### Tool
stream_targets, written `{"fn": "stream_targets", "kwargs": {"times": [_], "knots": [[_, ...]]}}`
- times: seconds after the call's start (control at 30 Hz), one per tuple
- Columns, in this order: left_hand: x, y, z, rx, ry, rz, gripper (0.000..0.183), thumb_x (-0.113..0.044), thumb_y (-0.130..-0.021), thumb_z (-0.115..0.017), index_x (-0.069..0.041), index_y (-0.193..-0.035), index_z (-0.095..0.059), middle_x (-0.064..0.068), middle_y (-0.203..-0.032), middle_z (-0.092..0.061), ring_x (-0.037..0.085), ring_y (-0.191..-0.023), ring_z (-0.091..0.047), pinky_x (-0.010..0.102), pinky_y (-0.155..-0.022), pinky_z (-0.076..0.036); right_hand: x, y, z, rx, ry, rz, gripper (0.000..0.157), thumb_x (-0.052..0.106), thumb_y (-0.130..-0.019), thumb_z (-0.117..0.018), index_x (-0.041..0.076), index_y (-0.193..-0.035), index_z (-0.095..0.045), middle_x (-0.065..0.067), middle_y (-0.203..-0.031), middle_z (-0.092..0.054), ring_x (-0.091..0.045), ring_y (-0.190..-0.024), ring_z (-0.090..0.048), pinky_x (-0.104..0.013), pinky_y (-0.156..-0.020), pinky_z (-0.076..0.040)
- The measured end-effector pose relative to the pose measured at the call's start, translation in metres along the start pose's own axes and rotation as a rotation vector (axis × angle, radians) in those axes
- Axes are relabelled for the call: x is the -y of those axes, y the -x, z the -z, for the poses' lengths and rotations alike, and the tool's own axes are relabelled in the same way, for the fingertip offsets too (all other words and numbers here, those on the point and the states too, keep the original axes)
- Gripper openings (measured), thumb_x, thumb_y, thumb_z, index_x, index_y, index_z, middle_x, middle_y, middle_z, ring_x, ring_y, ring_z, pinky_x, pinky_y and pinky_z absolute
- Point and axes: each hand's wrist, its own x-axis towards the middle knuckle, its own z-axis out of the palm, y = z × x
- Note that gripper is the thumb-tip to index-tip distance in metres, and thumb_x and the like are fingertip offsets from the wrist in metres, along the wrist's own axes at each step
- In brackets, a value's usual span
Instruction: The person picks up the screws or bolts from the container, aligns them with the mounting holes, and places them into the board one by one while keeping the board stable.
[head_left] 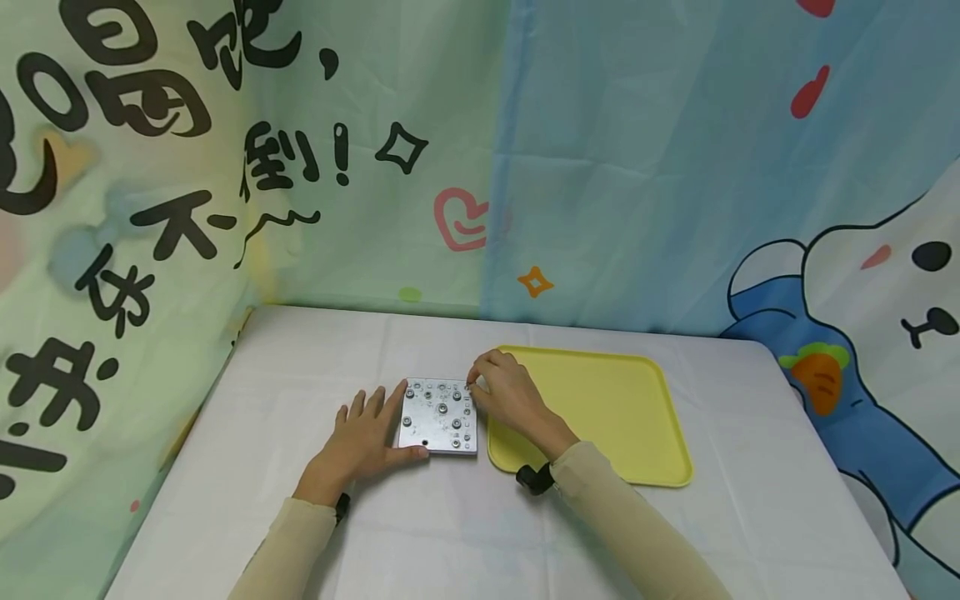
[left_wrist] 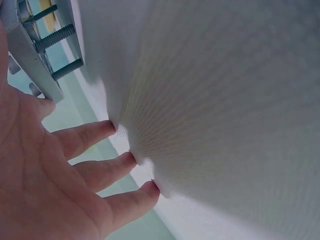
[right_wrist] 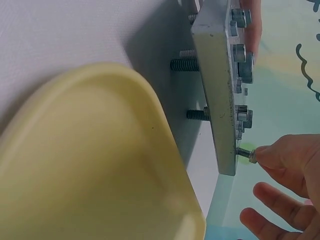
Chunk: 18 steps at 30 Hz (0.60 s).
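A square metal plate [head_left: 438, 429] with several bolts through it sits on the white-covered table. My left hand [head_left: 365, 440] lies at its left side with fingers spread, the index finger at the far left corner and the thumb at the near edge. In the left wrist view the other fingertips press on the cloth. Threaded bolt shanks [left_wrist: 56, 37] stick out beneath the plate. Between thumb and finger, my right hand [head_left: 512, 393] pinches a small screw [right_wrist: 252, 156], its threaded end at the plate's face near the far right corner.
A yellow tray [head_left: 592, 408] lies to the right of the plate, partly behind the right forearm. The white tablecloth [head_left: 457, 533] extends around both. Printed fabric [head_left: 637, 167] hangs behind and to the left of the table.
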Motion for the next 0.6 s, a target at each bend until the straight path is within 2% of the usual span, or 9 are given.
{"fn": "stream_targets", "kwargs": {"times": [0.6], "knots": [[-0.0020, 0.0015, 0.0024, 0.016, 0.000, 0.010, 0.112, -0.076, -0.080, -0.063, -0.018, -0.162, -0.014, 0.027, -0.156, -0.031, 0.053, -0.142, -0.023, 0.068, -0.110, -0.022, 0.0003, 0.0055, -0.0003, -0.007, -0.009, -0.006, 0.005, 0.011, -0.093, -0.069, 0.012, -0.097, -0.071, -0.007, -0.117, -0.063, -0.030, -0.109, -0.057, -0.045, -0.087, -0.049]]}}
